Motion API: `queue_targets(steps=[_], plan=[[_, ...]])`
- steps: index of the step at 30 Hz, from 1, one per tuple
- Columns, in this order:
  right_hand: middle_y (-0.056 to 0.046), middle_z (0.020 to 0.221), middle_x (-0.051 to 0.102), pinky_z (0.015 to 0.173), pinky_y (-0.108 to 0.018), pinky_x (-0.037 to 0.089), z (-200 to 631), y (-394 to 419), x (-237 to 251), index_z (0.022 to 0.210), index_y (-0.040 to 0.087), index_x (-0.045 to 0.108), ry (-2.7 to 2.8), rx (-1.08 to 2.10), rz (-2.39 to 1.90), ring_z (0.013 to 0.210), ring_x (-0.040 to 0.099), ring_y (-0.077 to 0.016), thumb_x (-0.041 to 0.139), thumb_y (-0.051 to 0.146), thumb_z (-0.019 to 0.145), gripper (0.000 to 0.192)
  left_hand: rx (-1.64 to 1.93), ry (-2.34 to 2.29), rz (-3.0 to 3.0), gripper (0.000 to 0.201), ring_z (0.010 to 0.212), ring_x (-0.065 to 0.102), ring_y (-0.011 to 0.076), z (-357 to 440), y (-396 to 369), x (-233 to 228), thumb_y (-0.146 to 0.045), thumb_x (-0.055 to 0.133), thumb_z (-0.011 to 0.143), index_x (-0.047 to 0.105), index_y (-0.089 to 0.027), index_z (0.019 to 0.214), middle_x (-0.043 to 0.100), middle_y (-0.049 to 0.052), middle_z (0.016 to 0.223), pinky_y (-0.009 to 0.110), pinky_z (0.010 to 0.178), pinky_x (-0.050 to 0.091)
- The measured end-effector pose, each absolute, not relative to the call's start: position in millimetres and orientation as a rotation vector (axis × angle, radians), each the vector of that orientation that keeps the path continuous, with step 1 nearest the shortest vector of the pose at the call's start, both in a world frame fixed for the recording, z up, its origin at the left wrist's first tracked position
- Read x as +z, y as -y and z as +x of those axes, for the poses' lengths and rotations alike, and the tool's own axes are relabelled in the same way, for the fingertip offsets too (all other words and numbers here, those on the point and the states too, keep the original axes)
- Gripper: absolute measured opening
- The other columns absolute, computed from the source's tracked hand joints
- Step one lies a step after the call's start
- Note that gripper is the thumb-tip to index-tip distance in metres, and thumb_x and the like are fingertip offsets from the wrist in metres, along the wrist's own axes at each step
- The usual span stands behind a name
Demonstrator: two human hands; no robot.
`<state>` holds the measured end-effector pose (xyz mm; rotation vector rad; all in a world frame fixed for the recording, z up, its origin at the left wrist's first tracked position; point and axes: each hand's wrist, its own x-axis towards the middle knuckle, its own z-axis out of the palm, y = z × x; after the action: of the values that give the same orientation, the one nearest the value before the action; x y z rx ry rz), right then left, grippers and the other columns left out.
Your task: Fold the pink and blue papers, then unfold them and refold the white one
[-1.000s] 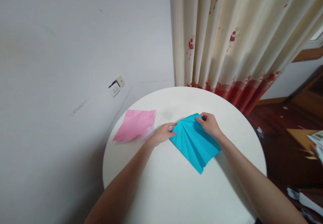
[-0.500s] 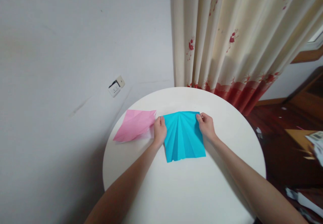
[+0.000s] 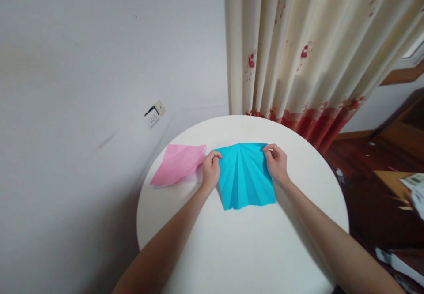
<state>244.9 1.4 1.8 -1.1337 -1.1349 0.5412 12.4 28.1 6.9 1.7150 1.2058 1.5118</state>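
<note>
Blue creased paper (image 3: 244, 179) being held over white surface (image 3: 248, 250), just below-right of frame centre — upper corners being pinched in grip of left hand (image 3: 211, 169) and right hand (image 3: 277, 161). Tension best being applied gently, evenly — tearing being avoided.

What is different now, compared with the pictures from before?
The creased blue paper has turned clockwise, its ragged edge now at the near side. The left hand and right hand hold its far corners. The pink sheet stayed on the white table.

Soft, muted light leaves a diffuse shadow low on the wall (image 3: 99, 86) (right edge slightly blurred).
</note>
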Motion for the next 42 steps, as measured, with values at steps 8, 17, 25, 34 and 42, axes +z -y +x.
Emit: queue_targets(steps=[8,17,25,34,42], plan=[[-0.007,0.106,0.075,0.077,-0.035,0.049,259,-9,-5,0.109,0.018,0.074,1.193,0.650,-1.189,0.085,0.064,-0.0220,0.071,0.040,0.077,0.039,1.197,-1.038,1.511,0.065,0.068,0.058,0.0153,5,-32,13,-0.037,0.085,0.065,0.066,-0.018,0.124,0.070,0.002,0.084,0.024,0.059,0.042],[-0.005,0.100,0.076,0.078,-0.036,0.053,269,-9,0,0.112,0.021,0.074,1.092,1.060,-1.008,0.081,0.066,-0.0202,0.083,0.041,0.066,0.051,1.055,-0.779,1.045,0.078,0.093,0.069,0.0234,-6,-39,1,-0.034,0.086,0.066,0.057,-0.019,0.136,0.071,0.013,0.118,0.039,0.087,0.054],[-0.004,0.104,0.075,0.083,-0.039,0.051,270,-6,7,0.113,0.022,0.074,1.166,1.003,-1.046,0.089,0.066,-0.0227,0.084,0.039,0.065,0.052,1.030,-0.731,1.151,0.085,0.117,0.062,0.0289,-8,-38,6,-0.027,0.089,0.062,0.054,-0.020,0.139,0.061,0.012,0.135,0.041,0.100,0.049],[-0.006,0.103,0.076,0.086,-0.040,0.051,275,-8,4,0.106,0.019,0.076,1.127,1.134,-1.058,0.089,0.066,-0.0221,0.083,0.042,0.065,0.047,0.973,-0.832,1.253,0.082,0.114,0.063,0.0291,-13,-40,11,-0.028,0.088,0.064,0.055,-0.021,0.138,0.065,0.011,0.131,0.042,0.098,0.051],[-0.004,0.092,0.076,0.079,-0.037,0.053,273,-6,8,0.110,0.017,0.074,1.131,1.139,-1.154,0.080,0.065,-0.0202,0.086,0.034,0.061,0.054,0.989,-0.925,1.166,0.081,0.105,0.066,0.0279,-7,-38,11,-0.029,0.091,0.057,0.061,-0.021,0.132,0.069,0.011,0.123,0.040,0.092,0.052]])
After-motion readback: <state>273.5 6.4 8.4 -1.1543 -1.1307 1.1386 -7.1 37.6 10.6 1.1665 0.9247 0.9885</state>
